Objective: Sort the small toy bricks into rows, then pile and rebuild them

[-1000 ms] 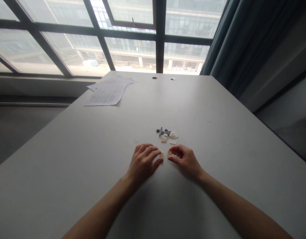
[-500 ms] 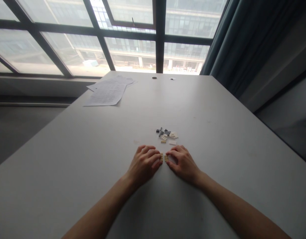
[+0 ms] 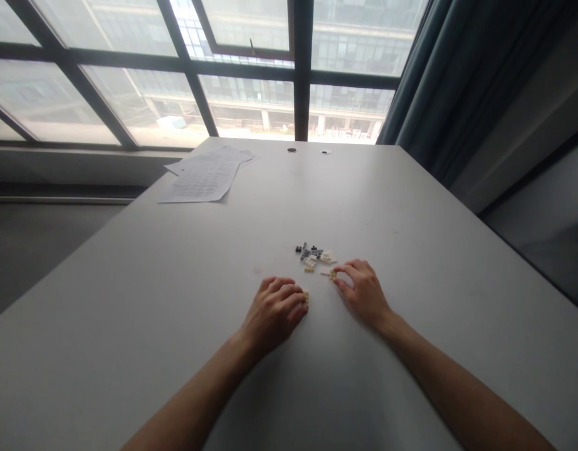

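Low on the white table, my left hand [image 3: 276, 310] is closed with its fingertips on a tan building brick [image 3: 306, 300]; its far side is covered by the fingers. Farther right and a little higher, my right hand [image 3: 364, 291] pinches a second tan brick [image 3: 333, 274] between thumb and forefinger. That brick is beside a flat white piece [image 3: 325, 272], partly overlapping it in view. Just beyond the hands lies a small pile of grey, black and white bricks [image 3: 312, 252]. One loose tan piece [image 3: 309, 269] rests at the pile's near edge.
Printed paper sheets [image 3: 202, 178] lie at the far left of the white table [image 3: 411, 219]. Two round inserts, one dark [image 3: 291, 150], sit near its far edge. A large window stands behind, and a dark curtain [image 3: 439, 81] hangs at the right.
My right hand has moved away from the left, to the right and forward, carrying its tan brick to the flat white piece. My left hand stays in place on its brick.
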Motion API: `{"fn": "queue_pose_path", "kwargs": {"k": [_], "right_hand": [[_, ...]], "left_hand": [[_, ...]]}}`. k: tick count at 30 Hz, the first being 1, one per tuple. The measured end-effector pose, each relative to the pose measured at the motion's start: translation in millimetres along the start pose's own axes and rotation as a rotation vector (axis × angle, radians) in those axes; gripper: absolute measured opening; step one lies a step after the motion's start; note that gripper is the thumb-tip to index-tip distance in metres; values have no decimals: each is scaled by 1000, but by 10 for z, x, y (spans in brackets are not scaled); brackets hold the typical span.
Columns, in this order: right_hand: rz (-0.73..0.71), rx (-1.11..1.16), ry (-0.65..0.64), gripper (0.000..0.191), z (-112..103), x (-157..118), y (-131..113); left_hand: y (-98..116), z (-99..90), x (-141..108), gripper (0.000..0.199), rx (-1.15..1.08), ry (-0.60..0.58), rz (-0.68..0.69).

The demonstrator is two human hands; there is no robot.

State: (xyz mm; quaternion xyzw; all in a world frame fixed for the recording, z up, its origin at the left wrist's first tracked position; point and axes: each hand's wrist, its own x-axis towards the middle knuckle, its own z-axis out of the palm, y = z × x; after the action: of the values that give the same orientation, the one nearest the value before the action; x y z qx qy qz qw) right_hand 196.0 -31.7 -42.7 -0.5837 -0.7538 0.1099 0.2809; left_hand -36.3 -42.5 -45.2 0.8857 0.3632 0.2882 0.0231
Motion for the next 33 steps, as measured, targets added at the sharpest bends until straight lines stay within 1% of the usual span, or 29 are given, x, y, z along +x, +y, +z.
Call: {"fn": "queue_pose_path", "kwargs": {"k": [2,4,6,8,10,13,16,19,21,23,26,27,28,30,31,33], "right_hand": [[72,-42,30,17,-36,83,151],[108,-67,21,16,-48,147,275],[116,-70,-4,16,-44,187,347],[117,-64,-11,17,-37,217,353],[115,-54,5,22,-30,257,291],[75,-28,19,26,17,367,91],[-3,-8,-3,29,153,524,-157],[-22,-14,-26,33,335,678,-334],[-8,-20,-44,29,433,750,-385],[0,-16,-53,21,485,786,-397],[-1,15,-24,17,462,772,-394],[9,75,3,17,431,750,-399],[31,180,21,18,392,719,-409],[122,532,3,20,297,629,-444],[188,748,-46,20,248,571,-469],[334,1143,-200,20,157,437,-528]], "left_hand": [[4,-8,2,8,-4,9,8],[5,-14,3,8,-5,18,14],[1,-15,2,7,-4,21,16],[-6,-12,1,7,-5,18,19],[-12,-5,-1,8,-9,14,27],[-18,8,-7,9,-17,0,39],[-22,17,-20,11,-20,-9,52],[-25,20,-31,12,-19,-7,64],[-22,19,-31,12,-21,-8,66],[-14,18,-26,11,-24,-5,69],[8,9,-13,12,-19,20,74],[17,3,-10,13,-15,41,74],[26,-4,-8,14,-10,71,73],[41,-22,-10,16,0,168,61],[48,-30,-13,19,2,231,47],[60,-44,-22,29,-6,362,-1]]}}
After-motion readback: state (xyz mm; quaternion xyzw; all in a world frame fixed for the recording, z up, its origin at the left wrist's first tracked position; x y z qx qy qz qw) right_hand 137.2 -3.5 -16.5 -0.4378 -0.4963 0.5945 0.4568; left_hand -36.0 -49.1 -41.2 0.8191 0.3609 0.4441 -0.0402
